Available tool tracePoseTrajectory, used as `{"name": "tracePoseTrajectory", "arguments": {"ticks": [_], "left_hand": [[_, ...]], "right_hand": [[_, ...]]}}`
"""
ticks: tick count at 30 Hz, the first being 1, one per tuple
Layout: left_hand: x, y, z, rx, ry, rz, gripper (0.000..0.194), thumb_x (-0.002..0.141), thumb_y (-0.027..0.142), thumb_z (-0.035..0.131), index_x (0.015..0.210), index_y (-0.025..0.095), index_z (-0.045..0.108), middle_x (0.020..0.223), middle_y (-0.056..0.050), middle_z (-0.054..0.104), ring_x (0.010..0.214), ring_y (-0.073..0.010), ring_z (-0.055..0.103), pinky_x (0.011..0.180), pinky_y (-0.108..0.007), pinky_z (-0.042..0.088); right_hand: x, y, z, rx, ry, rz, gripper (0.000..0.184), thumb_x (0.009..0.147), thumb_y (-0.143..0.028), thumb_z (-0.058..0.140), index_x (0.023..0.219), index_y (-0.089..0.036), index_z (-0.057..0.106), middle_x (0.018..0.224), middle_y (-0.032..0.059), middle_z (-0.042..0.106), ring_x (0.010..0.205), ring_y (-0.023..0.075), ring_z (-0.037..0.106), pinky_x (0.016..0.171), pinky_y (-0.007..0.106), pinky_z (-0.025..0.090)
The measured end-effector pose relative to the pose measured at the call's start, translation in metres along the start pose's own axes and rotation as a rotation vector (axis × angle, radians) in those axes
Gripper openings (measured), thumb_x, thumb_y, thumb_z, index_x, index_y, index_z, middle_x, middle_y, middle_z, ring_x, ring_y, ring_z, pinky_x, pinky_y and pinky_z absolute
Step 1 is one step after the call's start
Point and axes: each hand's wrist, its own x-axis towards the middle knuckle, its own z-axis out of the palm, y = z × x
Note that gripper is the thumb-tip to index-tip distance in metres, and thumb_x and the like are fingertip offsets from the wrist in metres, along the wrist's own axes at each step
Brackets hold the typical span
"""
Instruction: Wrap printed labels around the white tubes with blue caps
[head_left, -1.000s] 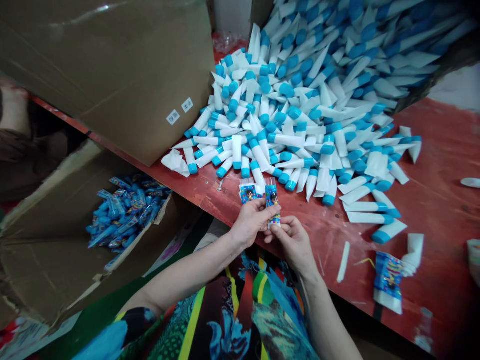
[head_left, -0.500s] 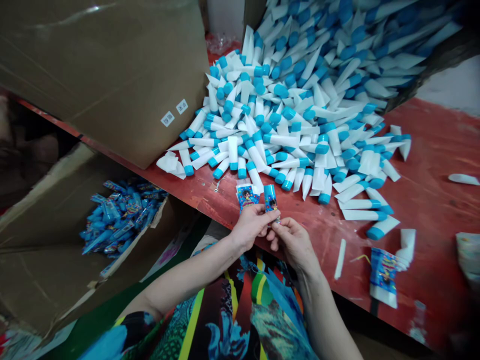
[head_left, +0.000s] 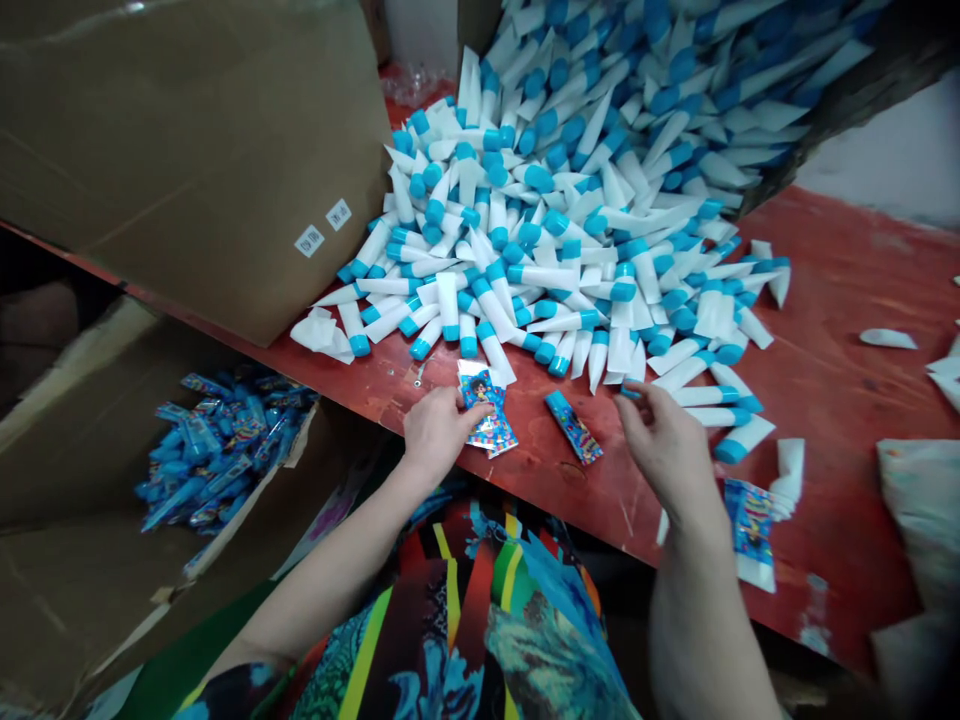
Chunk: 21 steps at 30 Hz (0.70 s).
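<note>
My left hand (head_left: pixel 437 428) is over a small pile of blue printed wrappers (head_left: pixel 491 432), its fingertips pinching at the top one. My right hand (head_left: pixel 664 435) reaches to the near edge of a heap of white tubes with blue caps (head_left: pixel 517 275). Its thumb and fingers close around the blue cap of one tube (head_left: pixel 631 390); the hand partly covers it. Between my hands, a tube in a blue printed wrapper (head_left: pixel 574 427) lies alone on the red table (head_left: pixel 525 480).
At lower left, an open cardboard box (head_left: pixel 67 560) holds many wrapped blue tubes (head_left: pixel 225 450). A large carton (head_left: pixel 195 160) stands behind it. On the right lie a printed packet (head_left: pixel 752 535), a bent white tube (head_left: pixel 790 475) and a pale bag (head_left: pixel 900 510).
The wrapped tube that both hands held now lies on the table. My hands have parted: the left moved to the wrappers, the right to the heap's edge. The view shifted slightly.
</note>
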Motion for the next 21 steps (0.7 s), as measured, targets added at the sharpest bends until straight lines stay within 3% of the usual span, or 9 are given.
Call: {"name": "tracePoseTrajectory", "arguments": {"ticks": [2,4,9,14,16,19,21], "left_hand": [[0.001,0.005,-0.001,0.043,-0.023,-0.016,0.045,0.09,0.036,0.097,0.065,0.023,0.062,0.073,-0.004,0.07,0.081,-0.0248,0.063,0.07,-0.034,0.024],[0.003,0.005,-0.002,0.013,-0.043,-0.038,0.044,0.09,0.033,0.096,0.064,0.023,0.062,0.067,-0.002,0.065,0.077,-0.0232,0.061,0.07,-0.033,0.026],[0.01,-0.007,-0.003,-0.339,-0.076,-0.083,0.026,0.086,0.015,0.093,0.07,0.02,0.073,0.069,-0.001,0.072,0.075,-0.0195,0.066,0.073,-0.03,0.041],[0.01,-0.012,-0.003,-0.46,0.01,-0.045,0.033,0.081,0.009,0.093,0.063,0.019,0.068,0.068,0.003,0.066,0.071,-0.0146,0.06,0.076,-0.028,0.046],[0.01,-0.013,-0.006,-0.456,0.045,0.022,0.035,0.079,0.009,0.094,0.059,0.019,0.067,0.069,0.003,0.065,0.073,-0.0139,0.059,0.077,-0.027,0.045],[0.009,-0.01,-0.01,-0.536,0.003,0.002,0.031,0.081,0.011,0.091,0.059,0.019,0.071,0.069,0.002,0.066,0.073,-0.0139,0.06,0.075,-0.026,0.045],[0.007,-0.006,-0.012,-0.667,-0.105,-0.097,0.029,0.084,0.019,0.092,0.062,0.019,0.074,0.064,0.002,0.063,0.065,-0.0125,0.055,0.067,-0.025,0.042]], "right_hand": [[0.027,-0.027,0.02,-0.025,0.009,-0.062,0.041,0.107,-0.044,0.056,0.131,-0.021,0.079,0.123,0.0185,0.085,0.106,0.0368,0.079,0.099,0.052,0.062],[0.051,-0.054,0.04,-0.168,-0.035,-0.01,0.041,0.112,-0.033,0.053,0.144,-0.019,0.074,0.14,0.023,0.08,0.117,0.0387,0.079,0.101,0.052,0.061],[0.073,-0.092,0.065,-0.444,-0.171,0.145,0.039,0.117,-0.024,0.056,0.154,-0.015,0.064,0.145,0.027,0.073,0.122,0.039,0.079,0.096,0.046,0.058],[0.062,-0.084,0.052,-0.431,-0.186,0.084,0.052,0.109,-0.013,0.06,0.161,-0.009,0.061,0.147,0.0312,0.071,0.128,0.0418,0.077,0.1,0.049,0.057],[0.054,-0.076,0.043,-0.392,-0.112,0.077,0.059,0.107,-0.013,0.059,0.167,-0.009,0.058,0.153,0.0327,0.067,0.128,0.043,0.077,0.099,0.05,0.058],[0.036,-0.065,0.036,-0.092,0.036,0.125,0.066,0.099,-0.02,0.067,0.164,-0.014,0.059,0.15,0.0272,0.07,0.125,0.0396,0.075,0.095,0.049,0.058],[0.021,-0.065,0.038,0.172,0.035,0.158,0.053,0.096,-0.037,0.075,0.144,-0.018,0.069,0.126,0.0168,0.078,0.11,0.0339,0.074,0.09,0.045,0.058]]}}
